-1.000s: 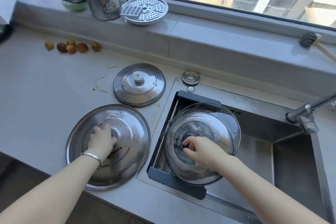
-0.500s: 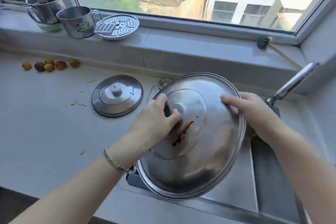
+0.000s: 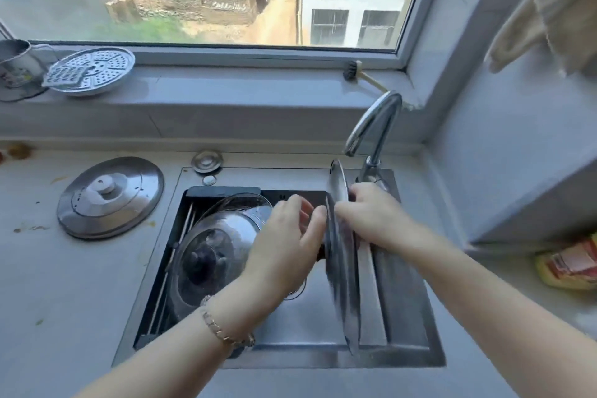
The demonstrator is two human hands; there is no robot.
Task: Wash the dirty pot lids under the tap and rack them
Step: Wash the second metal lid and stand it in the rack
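A: Where is the big round steel lid [image 3: 344, 284]?
B: Centre-right of the frame, standing on edge over the steel sink [image 3: 323, 360], below the curved chrome tap [image 3: 374, 126]. The left hand [image 3: 284, 249] curls around its knob, and the right hand [image 3: 374, 216] clasps its rim.

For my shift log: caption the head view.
Left hand and right hand hold a steel lid on edge over the sink, by the tap.

Polished, mirror-bright metal on the held lid [image 3: 339, 255]. Clear glossy glass, metal-rimmed, on the racked lid [image 3: 213, 252]. Duller brushed steel, spotted, on the counter lid [image 3: 109, 197]. Glossy chrome tap [image 3: 374, 126]. Satin steel sink [image 3: 403, 300]. Smooth matt grey counter [image 3: 64, 284]. Soft pale cloth [image 3: 549, 10].
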